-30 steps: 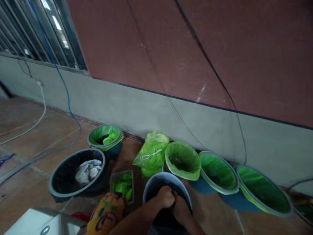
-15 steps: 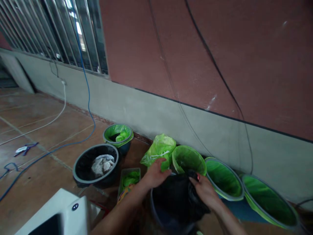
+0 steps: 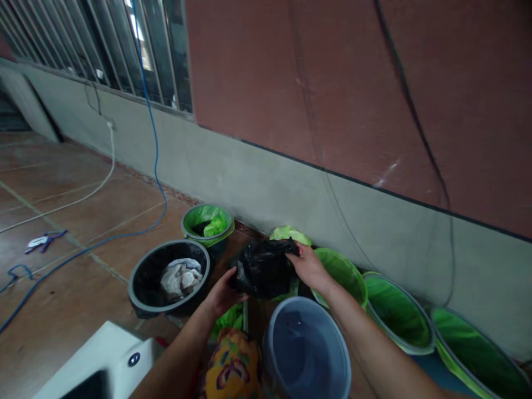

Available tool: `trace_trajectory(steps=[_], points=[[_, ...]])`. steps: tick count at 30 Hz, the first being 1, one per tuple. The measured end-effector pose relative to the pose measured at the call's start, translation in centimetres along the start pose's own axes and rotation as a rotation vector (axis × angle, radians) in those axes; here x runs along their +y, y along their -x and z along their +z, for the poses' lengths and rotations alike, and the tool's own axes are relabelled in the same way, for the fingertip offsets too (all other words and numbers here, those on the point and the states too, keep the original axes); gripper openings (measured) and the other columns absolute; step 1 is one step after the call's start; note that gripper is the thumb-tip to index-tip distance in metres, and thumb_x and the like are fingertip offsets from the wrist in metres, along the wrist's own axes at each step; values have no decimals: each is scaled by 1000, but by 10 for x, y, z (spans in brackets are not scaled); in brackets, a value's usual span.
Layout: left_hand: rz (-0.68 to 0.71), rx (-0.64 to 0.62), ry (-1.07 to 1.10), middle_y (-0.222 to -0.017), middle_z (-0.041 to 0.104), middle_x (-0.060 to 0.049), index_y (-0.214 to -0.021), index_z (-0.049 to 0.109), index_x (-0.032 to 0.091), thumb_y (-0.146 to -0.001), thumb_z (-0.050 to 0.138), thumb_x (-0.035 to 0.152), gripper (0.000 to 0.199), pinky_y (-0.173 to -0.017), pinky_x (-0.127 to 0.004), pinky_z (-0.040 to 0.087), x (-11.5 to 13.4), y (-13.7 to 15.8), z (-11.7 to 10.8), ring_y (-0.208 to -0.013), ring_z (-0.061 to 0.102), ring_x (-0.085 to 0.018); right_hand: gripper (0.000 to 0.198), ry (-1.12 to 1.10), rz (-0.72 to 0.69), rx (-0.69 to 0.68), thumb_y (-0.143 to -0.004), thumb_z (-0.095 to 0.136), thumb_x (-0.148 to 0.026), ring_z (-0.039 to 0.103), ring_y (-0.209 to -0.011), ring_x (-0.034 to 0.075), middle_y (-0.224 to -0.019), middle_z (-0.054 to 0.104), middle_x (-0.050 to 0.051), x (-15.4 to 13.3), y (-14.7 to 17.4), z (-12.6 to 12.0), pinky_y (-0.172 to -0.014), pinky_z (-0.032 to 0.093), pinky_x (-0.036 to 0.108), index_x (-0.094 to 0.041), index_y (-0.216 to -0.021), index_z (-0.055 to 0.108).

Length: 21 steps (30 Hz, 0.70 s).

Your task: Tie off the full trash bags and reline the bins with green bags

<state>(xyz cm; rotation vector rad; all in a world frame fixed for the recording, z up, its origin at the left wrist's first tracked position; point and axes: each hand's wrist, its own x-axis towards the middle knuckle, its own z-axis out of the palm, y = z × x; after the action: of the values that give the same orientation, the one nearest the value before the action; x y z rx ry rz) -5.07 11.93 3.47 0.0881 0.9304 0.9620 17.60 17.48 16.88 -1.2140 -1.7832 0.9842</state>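
Between my two hands hangs a bunched black plastic bag point(image 3: 266, 269), held up off the floor. My left hand point(image 3: 226, 293) grips its lower left side, and my right hand point(image 3: 306, 263) is closed on its upper right edge. Just below stands a grey-blue bucket point(image 3: 307, 343) with bare inner walls. Behind the bag, a green plastic bag point(image 3: 291, 234) shows only in part against the wall. My fingertips are partly hidden by the black plastic.
Green-lined bins point(image 3: 338, 271) stand in a row along the wall to the right. A black-lined tub point(image 3: 170, 277) with crumpled whitish stuff and a smaller green-lined bin point(image 3: 208, 221) are at left. A white object point(image 3: 100, 360), a patterned knee point(image 3: 233, 366) and a blue cable point(image 3: 124, 235) are nearby.
The black bag has come out of the grey-blue bucket and moved up and left in both hands. My left hand, earlier spread above the bucket, now grips the bag.
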Motion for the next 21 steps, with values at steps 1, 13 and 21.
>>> trace_trajectory(steps=[1, 13, 21], points=[[22, 51, 58, -81, 69, -4, -102, 61, 17, -87, 60, 37, 25, -65, -32, 58, -5, -7, -8, -68, 67, -18, 19, 30, -9, -37, -77, 51, -27, 61, -81, 19, -83, 70, 3, 11, -6, 14, -81, 47, 33, -18, -84, 67], [260, 379, 80, -108, 66, -7, -116, 52, 21, -85, 48, 7, 34, -75, -33, 60, -7, -110, -25, -78, 67, -13, 25, 333, -39, -142, -83, 45, -18, 61, -85, 19, -88, 70, 5, 82, -101, 111, -82, 48, 31, -18, -94, 67], [122, 413, -650, -101, 69, -11, -114, 59, 14, -70, 74, 18, 46, -74, -38, 57, -2, -166, -54, -88, 65, -24, 59, 1050, 262, -368, -84, 61, -26, 28, -142, 35, -154, 34, 18, 177, -91, 110, -109, 29, 57, -16, -141, 48]])
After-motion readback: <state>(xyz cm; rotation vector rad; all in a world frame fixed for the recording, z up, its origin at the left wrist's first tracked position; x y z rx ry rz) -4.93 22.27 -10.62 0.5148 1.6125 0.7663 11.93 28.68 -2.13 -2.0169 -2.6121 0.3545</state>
